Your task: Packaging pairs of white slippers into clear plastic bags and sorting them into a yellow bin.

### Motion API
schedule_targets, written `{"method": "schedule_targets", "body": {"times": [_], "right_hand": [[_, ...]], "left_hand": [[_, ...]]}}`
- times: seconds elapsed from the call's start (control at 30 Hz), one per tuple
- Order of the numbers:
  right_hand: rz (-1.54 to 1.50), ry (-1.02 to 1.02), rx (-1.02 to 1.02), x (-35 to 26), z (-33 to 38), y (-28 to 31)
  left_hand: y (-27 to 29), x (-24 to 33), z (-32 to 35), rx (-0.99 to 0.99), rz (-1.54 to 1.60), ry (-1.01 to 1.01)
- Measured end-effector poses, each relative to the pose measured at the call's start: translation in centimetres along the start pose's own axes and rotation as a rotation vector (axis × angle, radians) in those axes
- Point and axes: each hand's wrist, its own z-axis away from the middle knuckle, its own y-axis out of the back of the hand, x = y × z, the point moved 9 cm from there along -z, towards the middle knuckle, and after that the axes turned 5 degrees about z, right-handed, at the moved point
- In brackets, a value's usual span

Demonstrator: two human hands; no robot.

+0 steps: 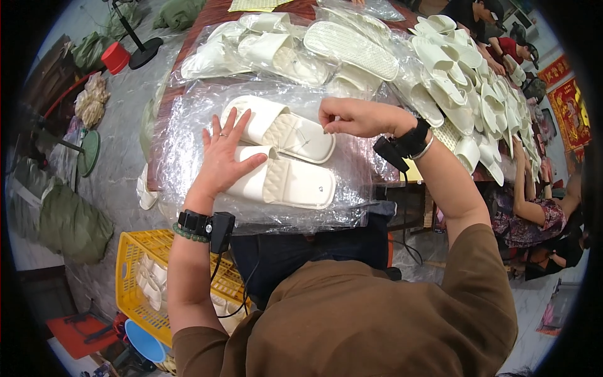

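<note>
A pair of white slippers lies side by side on a stack of clear plastic bags [182, 129] in front of me. My left hand [221, 157] is open, fingers spread, resting across the straps of the far slipper [317, 141] and the near slipper [304, 183]. Beside the heel of the far slipper, my right hand [352, 118] has its fingers curled together in a pinch. What they hold, if anything, is too small to make out. A thin, thread-like line shows on the far slipper's insole. On the near slipper's heel is a small dark mark.
Bagged white slippers [276, 53] lie along the far part of the table. A heap of loose slippers [465, 81] covers its right side, with several people working around it. A yellow crate [135, 295] holding slippers stands at lower left. Green sacks [72, 220] sit on the floor.
</note>
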Motion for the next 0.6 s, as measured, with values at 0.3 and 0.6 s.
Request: {"method": "schedule_targets", "body": {"times": [0.3,0.6], "right_hand": [[0.318,0.064,-0.034,-0.8,-5.5,-1.2],[0.395,0.057,-0.081,0.5,-7.0,-2.2]], "left_hand": [[0.0,0.3,0.0,-0.015,0.002,0.001],[-0.1,0.1,0.1,-0.008,-0.002,-0.005]]}}
